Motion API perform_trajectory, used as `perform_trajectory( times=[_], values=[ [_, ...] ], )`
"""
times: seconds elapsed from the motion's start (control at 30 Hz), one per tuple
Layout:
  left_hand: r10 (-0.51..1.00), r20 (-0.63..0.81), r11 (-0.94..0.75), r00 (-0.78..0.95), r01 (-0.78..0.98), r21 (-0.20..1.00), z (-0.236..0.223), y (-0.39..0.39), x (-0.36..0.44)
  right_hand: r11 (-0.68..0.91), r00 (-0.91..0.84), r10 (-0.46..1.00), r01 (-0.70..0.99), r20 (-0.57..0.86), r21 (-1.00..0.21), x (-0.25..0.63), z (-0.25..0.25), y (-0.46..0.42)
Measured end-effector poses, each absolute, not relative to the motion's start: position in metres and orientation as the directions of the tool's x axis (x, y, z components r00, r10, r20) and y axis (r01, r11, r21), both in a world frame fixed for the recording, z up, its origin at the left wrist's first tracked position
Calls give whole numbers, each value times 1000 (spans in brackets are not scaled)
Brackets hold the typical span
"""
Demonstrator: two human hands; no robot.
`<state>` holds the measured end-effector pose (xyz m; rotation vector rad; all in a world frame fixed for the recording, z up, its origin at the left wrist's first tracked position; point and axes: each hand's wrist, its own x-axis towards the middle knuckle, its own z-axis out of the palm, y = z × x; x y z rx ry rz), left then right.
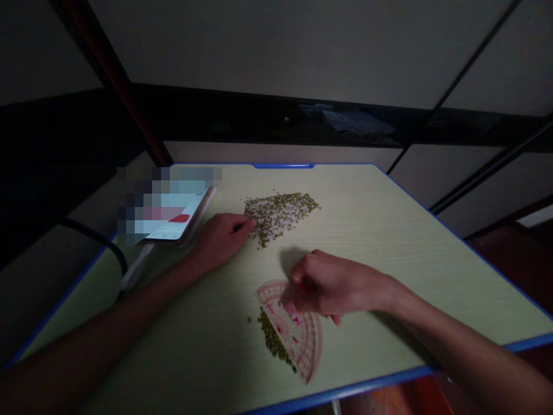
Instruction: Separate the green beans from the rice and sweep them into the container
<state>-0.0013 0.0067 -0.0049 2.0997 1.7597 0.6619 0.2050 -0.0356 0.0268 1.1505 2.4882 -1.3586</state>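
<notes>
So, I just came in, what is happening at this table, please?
A person has the left hand at the edge of a mixed pile of green beans and whitish grains. The right hand is curled over a clear protractor; whether it grips it is unclear. Along the protractor's straight edge lies a smaller pile of green beans.

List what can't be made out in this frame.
All in the head view:
- Phone screen: partly pixelated.
- Left hand's grip: too dark and small to tell if it pinches a grain.
- Protractor: partly covered by the right hand; markings too small.
- Orange item: cut off by the bottom edge.
</notes>
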Motion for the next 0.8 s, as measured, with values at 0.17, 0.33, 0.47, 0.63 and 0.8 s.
perform_trajectory(
  times=[0.17, 0.33, 0.47, 0.63, 0.8],
  values=[
    [980, 143, -190, 135, 834, 518, -5, 7, -1, 319, -739, 561, 608, -372, -727, 203, 23, -38],
    [980, 147, -192, 135, 837, 513, -4, 7, -2, 174, -762, 530, 526, -371, -832, 201, 13, -32],
    [977, 157, -206, 145, 835, 510, -3, 6, -2, 313, -720, 682, 451, -133, -836, 200, 6, -22],
    [980, 146, -191, 134, 839, 510, -2, 5, 0, 455, -647, 762, 501, 31, -736, 195, 5, -16],
    [975, 170, -214, 144, 822, 528, -2, 4, 1, 563, -707, 700, 462, 99, -685, 187, 5, -17]
  ],
)
